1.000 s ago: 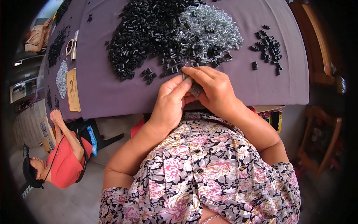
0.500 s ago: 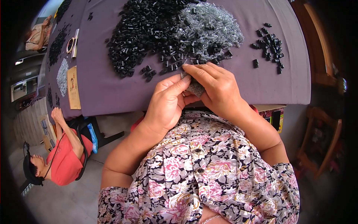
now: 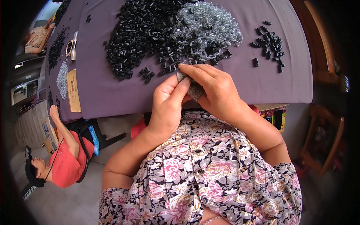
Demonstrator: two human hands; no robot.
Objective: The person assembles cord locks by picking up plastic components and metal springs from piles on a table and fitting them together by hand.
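Note:
My left hand (image 3: 168, 103) and my right hand (image 3: 218, 84) meet at the near edge of the table, fingers closed together. Between them is a grey speckled piece of cloth or felt (image 3: 195, 92), gripped by both. Whatever small part may sit inside it is hidden by the fingers. Just beyond my fingertips spreads a big heap of small black plastic sleeves (image 3: 137, 41). A pile of fine silvery springs (image 3: 212, 32) adjoins it on the right, with a few black sleeves on top. Farther right lies a separate small group of black pieces (image 3: 270, 43).
A purple-grey cloth (image 3: 112, 95) covers the table. Toward the left lie a tan booklet (image 3: 73, 90), a silver stick-like object (image 3: 74, 45) and another spring pile (image 3: 62, 80). A person in a red top (image 3: 67, 165) sits at left; a wooden chair (image 3: 322, 142) stands at right.
Both hands stay together at nearly the same spot. My left thumb has shifted on the grey piece, and more of it shows between the hands. The view has moved slightly.

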